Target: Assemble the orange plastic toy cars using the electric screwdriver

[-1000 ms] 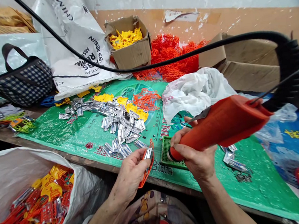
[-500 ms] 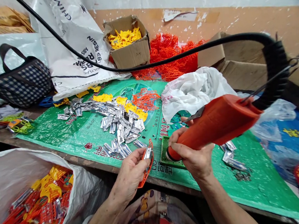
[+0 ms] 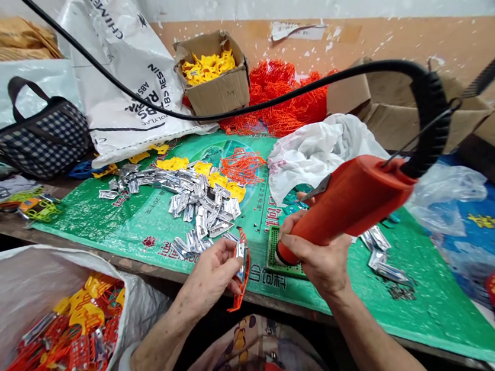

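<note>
Bordering table edge: my left hand, gap before tray.
Orange part: pinched in its fingertips.
Tool: wrapped by right hand.

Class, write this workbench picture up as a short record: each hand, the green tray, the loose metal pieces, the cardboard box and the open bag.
Left hand: pinching an orange part and a metal piece
Right hand: gripping a red tool
Green tray: beside the right hand
Loose metal pieces: heaped on the green sheet
Cardboard box: holding yellow parts
Open bag: lower left, holding red and yellow parts
</note>
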{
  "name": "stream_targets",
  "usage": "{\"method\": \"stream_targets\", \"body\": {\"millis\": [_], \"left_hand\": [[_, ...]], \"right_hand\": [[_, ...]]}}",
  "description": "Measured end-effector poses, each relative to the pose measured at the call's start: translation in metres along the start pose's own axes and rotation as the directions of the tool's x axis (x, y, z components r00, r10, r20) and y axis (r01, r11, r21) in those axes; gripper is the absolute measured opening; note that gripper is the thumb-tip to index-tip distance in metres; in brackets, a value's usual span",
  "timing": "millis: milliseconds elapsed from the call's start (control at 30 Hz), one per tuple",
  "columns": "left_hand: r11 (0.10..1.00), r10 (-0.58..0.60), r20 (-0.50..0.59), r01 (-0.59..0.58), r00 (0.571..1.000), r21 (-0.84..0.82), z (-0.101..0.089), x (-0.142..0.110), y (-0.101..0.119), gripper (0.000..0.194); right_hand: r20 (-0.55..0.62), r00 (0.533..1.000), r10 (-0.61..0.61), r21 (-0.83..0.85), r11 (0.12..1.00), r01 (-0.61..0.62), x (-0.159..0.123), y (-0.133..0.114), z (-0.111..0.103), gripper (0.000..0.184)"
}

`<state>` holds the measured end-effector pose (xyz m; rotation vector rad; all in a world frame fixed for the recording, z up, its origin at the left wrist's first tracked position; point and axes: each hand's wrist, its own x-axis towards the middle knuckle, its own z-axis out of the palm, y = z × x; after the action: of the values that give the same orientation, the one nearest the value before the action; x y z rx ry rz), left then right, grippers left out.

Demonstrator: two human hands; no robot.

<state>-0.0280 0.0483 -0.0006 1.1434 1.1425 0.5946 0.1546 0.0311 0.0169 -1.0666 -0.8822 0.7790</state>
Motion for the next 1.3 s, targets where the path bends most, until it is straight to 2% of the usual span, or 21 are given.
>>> {"method": "stream_targets", "body": {"millis": [167,400,567,700,1033,1300], "left_hand": [[0.985,0.030,0.024,-0.034,0.999,0.169,-0.006,0.007,0.014,0.016],[0.937,0.009,0.056,-0.028,0.998,0.347,-0.013,0.011,0.024,0.014],[0.948,0.024,0.100,-0.054,0.995,0.314,-0.012,0.010,0.024,0.018],[0.958,0.041,0.114,-0.071,0.993,0.279,-0.011,0.010,0.019,0.019],[0.980,0.088,0.142,-0.112,0.986,0.167,-0.009,0.013,0.010,0.019],[0.988,0.100,0.135,-0.114,0.986,0.100,-0.008,0.014,0.008,0.019]], "right_hand": [[0.042,0.999,0.003,0.067,0.998,-0.006,0.005,-0.005,-0.004,0.011],[0.080,0.994,-0.070,0.225,0.973,0.050,0.011,-0.035,-0.001,0.016],[0.184,0.980,-0.077,0.369,0.929,0.003,0.004,-0.048,0.014,0.032],[0.239,0.969,-0.057,0.410,0.911,-0.048,-0.002,-0.049,0.027,0.039],[0.234,0.972,-0.024,0.375,0.925,-0.068,-0.006,-0.040,0.040,0.053],[0.240,0.970,-0.032,0.364,0.930,-0.059,-0.005,-0.035,0.040,0.054]]}}
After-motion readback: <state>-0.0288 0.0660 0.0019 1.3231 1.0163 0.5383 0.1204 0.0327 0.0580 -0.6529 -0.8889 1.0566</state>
